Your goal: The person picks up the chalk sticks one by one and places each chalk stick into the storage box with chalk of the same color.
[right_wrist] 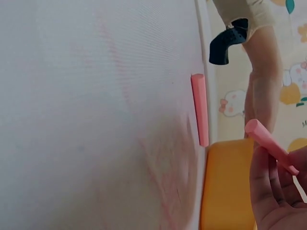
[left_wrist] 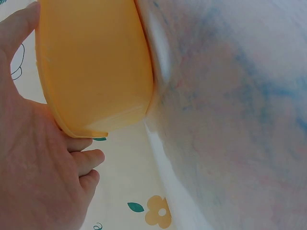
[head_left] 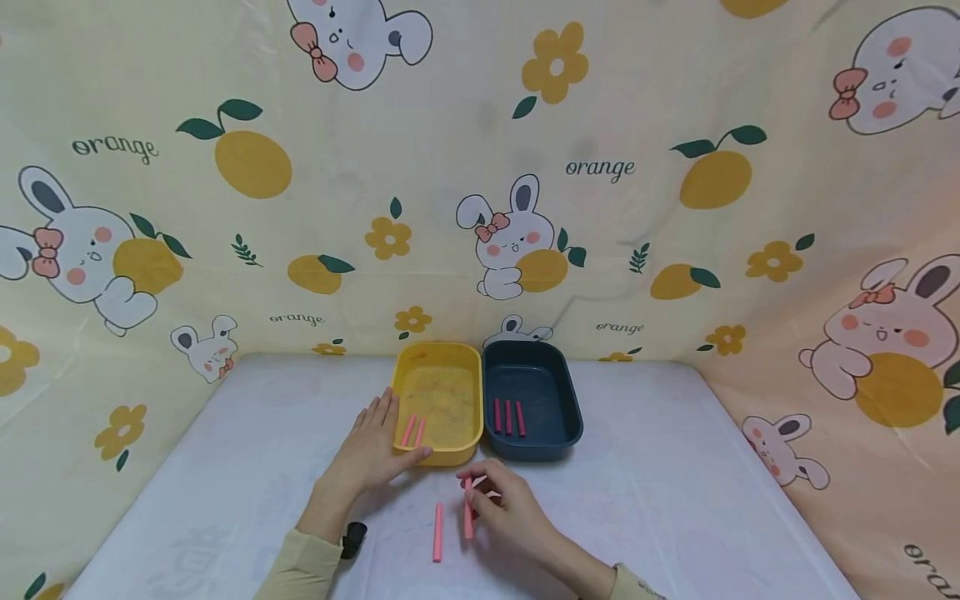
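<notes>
One pink stick (head_left: 437, 533) lies near us; our right grip (head_left: 512, 508) pinches another stick (head_left: 468, 527); our spread left grip (head_left: 369, 454) touches the yellow tub (head_left: 448, 387) holding two more (head_left: 408, 430); right, the blue tub (head_left: 551, 396) holds three dark sticks (head_left: 508, 418).

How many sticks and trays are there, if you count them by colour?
Light pink sticks: 4 (two in the yellow tray, one on the table, one in the right hand)
Dark pink sticks: 3, all in the dark blue tray
Yellow trays: 1
Dark blue trays: 1
Total: 9

Sticks (head_left: 420, 433) in L tub (head_left: 450, 390) — adj. R tub (head_left: 551, 396)
</notes>
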{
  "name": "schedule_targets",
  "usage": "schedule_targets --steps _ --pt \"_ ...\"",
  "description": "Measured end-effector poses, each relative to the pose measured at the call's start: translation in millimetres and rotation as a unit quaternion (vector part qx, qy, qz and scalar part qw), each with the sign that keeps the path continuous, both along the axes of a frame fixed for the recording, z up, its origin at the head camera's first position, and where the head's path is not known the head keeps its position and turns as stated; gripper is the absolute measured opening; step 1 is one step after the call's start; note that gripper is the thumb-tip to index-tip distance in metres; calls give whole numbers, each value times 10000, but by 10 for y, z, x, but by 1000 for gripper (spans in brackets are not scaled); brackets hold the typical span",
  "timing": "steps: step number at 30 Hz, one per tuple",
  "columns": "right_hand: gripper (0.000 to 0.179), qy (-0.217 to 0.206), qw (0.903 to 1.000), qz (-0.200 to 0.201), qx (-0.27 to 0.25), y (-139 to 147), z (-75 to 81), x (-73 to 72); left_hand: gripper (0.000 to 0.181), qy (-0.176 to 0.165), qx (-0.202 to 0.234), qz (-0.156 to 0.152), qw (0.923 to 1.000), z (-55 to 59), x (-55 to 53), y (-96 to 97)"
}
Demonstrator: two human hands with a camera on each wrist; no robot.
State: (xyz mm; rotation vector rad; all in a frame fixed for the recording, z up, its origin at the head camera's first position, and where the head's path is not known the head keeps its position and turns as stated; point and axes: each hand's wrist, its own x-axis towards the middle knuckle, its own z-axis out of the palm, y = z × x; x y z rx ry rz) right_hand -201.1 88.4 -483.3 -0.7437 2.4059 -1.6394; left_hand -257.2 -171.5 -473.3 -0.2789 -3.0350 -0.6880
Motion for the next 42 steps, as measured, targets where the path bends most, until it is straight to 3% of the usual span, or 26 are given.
schedule_targets --steps 13,42 --pt "23 -186 9978 -491 -408 10 129 -114 113 -33 8 3 10000 -16 -9 -5" --pt "22 260 9934 -946 -600 -119 283 -549 115 -79 11 31 10000 -11 -12 2"
